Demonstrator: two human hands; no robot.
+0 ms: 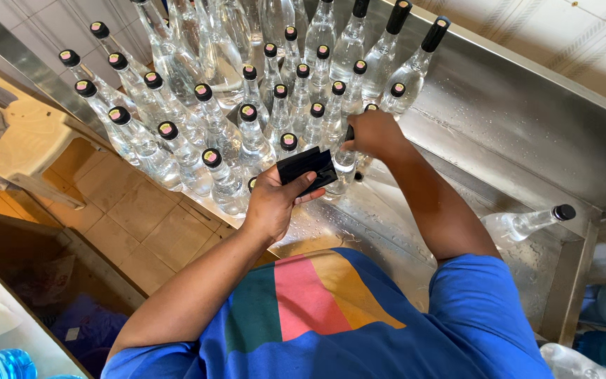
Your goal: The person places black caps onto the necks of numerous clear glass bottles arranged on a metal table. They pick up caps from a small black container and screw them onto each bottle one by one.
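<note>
The left hand (273, 203) was closed around a small stack of black sleeves (306, 168), thumb on top and fingers curled beneath, so the stack stuck out past the fingertips toward the bottles. Just beyond that grip, the right hand (373, 133) was clamped over the top of one clear glass bottle (344, 167), its fingers folded down around the neck; whether a sleeve sat under them could not be made out, since the hand hid the cap. That bottle stood upright at the near edge of the crowd of clear bottles (226, 133), directly beside the stack in the left hand and nearly touching it. The other bottles (most with black caps bearing a pale round top) spread away from both hands across the wet steel table (499, 119). Well off to the right of the right forearm, a single bottle (524, 223) lay on its side. Below the left arm was a tiled floor (142, 224).
</note>
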